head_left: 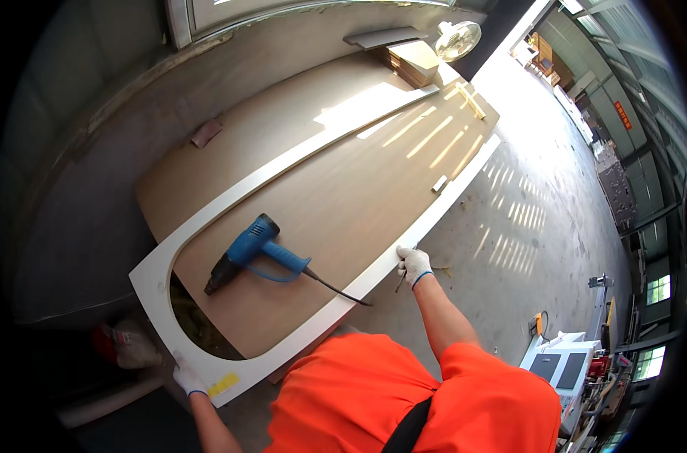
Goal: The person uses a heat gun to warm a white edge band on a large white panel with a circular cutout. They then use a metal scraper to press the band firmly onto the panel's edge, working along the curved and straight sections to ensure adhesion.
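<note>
A long white frame (279,164) with a rounded, arch-shaped opening lies over a brown board. My right hand (413,264), in a white knitted glove, is closed on the frame's near long edge. At the rounded end my left hand (189,376), gloved the same way, holds the frame's edge close to a yellow patch (224,384) at the corner. Some fingers of both hands are hidden by the frame or the gloves. Inside the opening a blue heat gun (245,253) rests on the brown board (336,200), its black cord crossing the frame near my right hand.
A stack of boards (413,62) and a fan (458,40) stand at the far end. A reddish-brown block (206,134) lies by the wall. White equipment (562,366) stands on the floor at the right. A dark bag-like shape (128,343) sits left of my left hand.
</note>
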### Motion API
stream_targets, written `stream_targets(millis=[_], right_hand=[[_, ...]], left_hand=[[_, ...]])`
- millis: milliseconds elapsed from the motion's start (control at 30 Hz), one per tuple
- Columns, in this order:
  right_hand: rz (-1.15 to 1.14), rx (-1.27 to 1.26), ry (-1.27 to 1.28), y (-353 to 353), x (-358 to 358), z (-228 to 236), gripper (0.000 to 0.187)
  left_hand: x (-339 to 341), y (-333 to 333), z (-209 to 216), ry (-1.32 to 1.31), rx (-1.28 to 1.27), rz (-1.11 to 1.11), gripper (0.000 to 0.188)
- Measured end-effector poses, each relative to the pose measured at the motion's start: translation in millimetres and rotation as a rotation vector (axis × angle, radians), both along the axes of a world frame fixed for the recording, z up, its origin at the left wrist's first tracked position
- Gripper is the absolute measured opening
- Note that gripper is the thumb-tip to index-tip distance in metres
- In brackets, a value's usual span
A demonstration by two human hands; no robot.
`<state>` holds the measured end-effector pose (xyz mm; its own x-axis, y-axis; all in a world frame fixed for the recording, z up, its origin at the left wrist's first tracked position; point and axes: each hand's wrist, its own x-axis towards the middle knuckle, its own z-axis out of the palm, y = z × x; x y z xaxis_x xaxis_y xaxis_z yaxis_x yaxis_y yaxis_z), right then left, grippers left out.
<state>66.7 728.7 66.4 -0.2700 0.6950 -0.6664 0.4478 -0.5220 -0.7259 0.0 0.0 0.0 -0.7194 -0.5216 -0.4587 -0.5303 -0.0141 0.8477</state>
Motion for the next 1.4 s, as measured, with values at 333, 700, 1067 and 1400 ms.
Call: stream_targets(millis=[333,700,1067,1400], right_hand=[[-0.039,0.021,0.013,1,-10,32,0.025],[0.018,-0.002,0.022,-18,20,24,0.018],[0.072,-0.102,0.002,-56,55,41,0.019],[0.102,-0.048,-0.003,-88,76,50,0.019]], left_hand=[[9,12,-8,-0.003,-0.032,0.042,0.071],[55,-14,-4,-0.084,-0.141,0.075,0.075],[103,-55,-6,-0.135,-0.204,0.091,0.082],[148,-80,14,-0.282,-0.342,0.056,0.081]])
